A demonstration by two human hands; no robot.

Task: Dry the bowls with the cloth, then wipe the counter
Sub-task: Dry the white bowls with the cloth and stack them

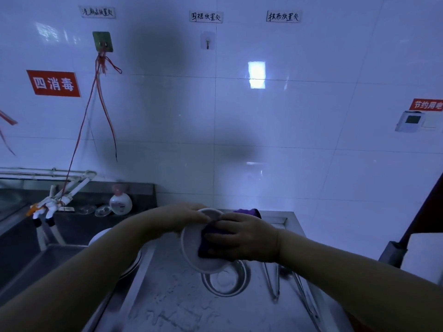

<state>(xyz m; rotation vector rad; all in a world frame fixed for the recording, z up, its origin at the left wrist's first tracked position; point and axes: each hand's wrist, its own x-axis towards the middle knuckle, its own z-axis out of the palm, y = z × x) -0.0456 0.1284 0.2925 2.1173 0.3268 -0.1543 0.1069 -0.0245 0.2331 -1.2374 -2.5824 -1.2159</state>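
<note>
The white bowl [203, 245] is held tilted in the air above the steel surface [182, 305], just over a metal bowl [225, 280] that sits on it. The left hand [184, 218] curls over the bowl's rim at about 11 o'clock and grips it. The right hand [242, 237] is closed around the purple cloth [211, 238] and presses it into the bowl from 3 o'clock.

The main risk, as I judge it, is a slip. The bowl is likely wet, it hangs from one edge only, and a firm push from the cloth could twist it out of the fingers and drop it onto the metal bowl below. The surface looks streaked with water, so a dried bowl put down there would get wet again. More plates [127, 262] sit stacked at the sink edge at 9 o'clock, close to the left forearm, and a wide elbow swing might knock them. Long metal tongs [273, 283] lie at 4 o'clock, near the right wrist.

A second purple cloth [249, 212] lies at 1 o'clock by the wall. A soap bottle [120, 203] stands at 10 o'clock; its label is too blurred to read.

On the wall, a red sign [54, 83] reads 四消毒. A handwritten label [206, 17] reads 围裙放置处, another [283, 16] 抹布放置处. The leftmost label [97, 12] is hard to make out. A red sign [428, 105] at the right edge reads 节约用电.
</note>
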